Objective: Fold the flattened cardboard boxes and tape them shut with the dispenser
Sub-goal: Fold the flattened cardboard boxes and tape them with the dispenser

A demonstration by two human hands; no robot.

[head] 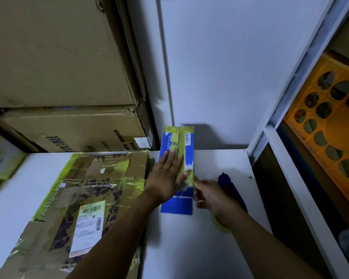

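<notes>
At the far left edge, a pale box with green print [0,158] sits partly out of frame. Above and beside it, two large brown cartons [58,57] are stacked against the wall, the lower one's printed side overhanging the back of a white table [220,198].

On the left half of the table lies a pile of flattened cardboard boxes [85,198], worn, streaked with yellow-green tape and carrying a white shipping label [87,228]. The pile runs from the near edge almost to the cartons, leaving only a bare strip of table along its left side.

Just right of the pile, a narrow blue box [177,170] lies on the table with its far end at the back wall and yellow-green tape along its top. The left hand [167,178] presses flat on it, fingers spread and straight, holding nothing. The right hand [212,196] meets the box's right edge, fingers curled around a tape dispenser [230,188] that is dark blue, blurred and mostly hidden; a yellowish roll shows under the wrist.

Right of the hands the table is bare up to its right edge, which meets a white shelf frame [290,178]. Beyond the frame, an orange plastic crate [330,127] with oval holes stands tilted inside the shelving.
</notes>
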